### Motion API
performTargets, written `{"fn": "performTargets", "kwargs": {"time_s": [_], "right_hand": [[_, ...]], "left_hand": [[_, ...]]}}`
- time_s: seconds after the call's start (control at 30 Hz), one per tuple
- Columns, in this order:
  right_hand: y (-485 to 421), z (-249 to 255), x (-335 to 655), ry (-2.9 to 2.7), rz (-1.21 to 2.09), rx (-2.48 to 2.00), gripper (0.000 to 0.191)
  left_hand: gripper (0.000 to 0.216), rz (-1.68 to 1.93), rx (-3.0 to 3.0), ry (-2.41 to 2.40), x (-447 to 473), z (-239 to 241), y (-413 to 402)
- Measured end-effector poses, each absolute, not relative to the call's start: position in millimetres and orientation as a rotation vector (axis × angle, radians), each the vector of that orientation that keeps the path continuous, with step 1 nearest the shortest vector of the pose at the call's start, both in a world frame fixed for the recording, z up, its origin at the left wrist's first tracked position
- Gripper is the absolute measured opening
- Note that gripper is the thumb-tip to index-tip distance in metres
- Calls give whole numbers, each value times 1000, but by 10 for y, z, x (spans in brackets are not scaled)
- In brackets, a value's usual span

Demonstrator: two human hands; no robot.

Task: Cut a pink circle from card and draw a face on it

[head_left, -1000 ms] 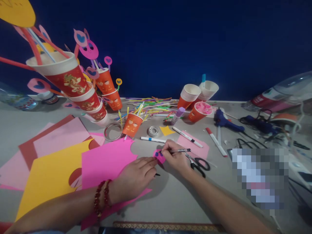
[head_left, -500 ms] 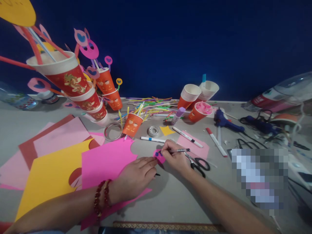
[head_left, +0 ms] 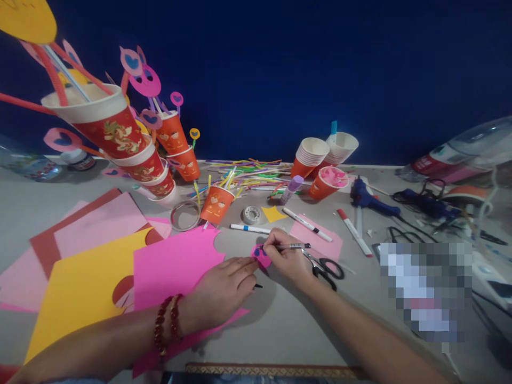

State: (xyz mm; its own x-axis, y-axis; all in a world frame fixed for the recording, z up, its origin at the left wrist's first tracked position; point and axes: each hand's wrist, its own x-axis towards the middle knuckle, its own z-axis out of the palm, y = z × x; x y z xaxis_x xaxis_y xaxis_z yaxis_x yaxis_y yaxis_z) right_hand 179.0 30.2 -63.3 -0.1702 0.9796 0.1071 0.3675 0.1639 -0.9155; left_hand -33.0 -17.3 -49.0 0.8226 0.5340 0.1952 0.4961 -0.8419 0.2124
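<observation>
My right hand (head_left: 287,262) is closed around a slim pen (head_left: 295,246), its tip at a small bright pink paper cutout (head_left: 263,259) with dark blue marks on it. My left hand (head_left: 224,290) lies flat, fingers stretched out, the fingertips resting on the cutout's left edge. From under that hand pokes a dark pointed end (head_left: 258,286); the rest of it is hidden. Beneath the left wrist is a large bright pink sheet (head_left: 172,266). Black-handled scissors (head_left: 330,269) lie just right of my right hand, partly behind it.
Yellow paper (head_left: 80,277) lies at left, near decorated cups (head_left: 120,128). A small orange cup (head_left: 217,205), tape roll (head_left: 252,215), glue stick (head_left: 292,189) and markers (head_left: 308,224) stand or lie beyond my hands. A blue glue gun (head_left: 374,202) and cables are at right.
Hands and paper stay in nearly the same place. The pen in my right hand has shifted very slightly; the whole view has moved a little.
</observation>
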Motion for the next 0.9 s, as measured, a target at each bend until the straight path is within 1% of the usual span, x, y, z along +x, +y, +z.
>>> {"fn": "performTargets", "kwargs": {"time_s": [0.33, 0.9], "right_hand": [[301, -657, 1786, -1648, 976, -1313, 17], [306, -660, 1789, -1644, 986, -1319, 15]], "left_hand": [[19, 384, 2851, 820, -332, -500, -174], [19, 407, 2855, 823, -330, -508, -178]]}}
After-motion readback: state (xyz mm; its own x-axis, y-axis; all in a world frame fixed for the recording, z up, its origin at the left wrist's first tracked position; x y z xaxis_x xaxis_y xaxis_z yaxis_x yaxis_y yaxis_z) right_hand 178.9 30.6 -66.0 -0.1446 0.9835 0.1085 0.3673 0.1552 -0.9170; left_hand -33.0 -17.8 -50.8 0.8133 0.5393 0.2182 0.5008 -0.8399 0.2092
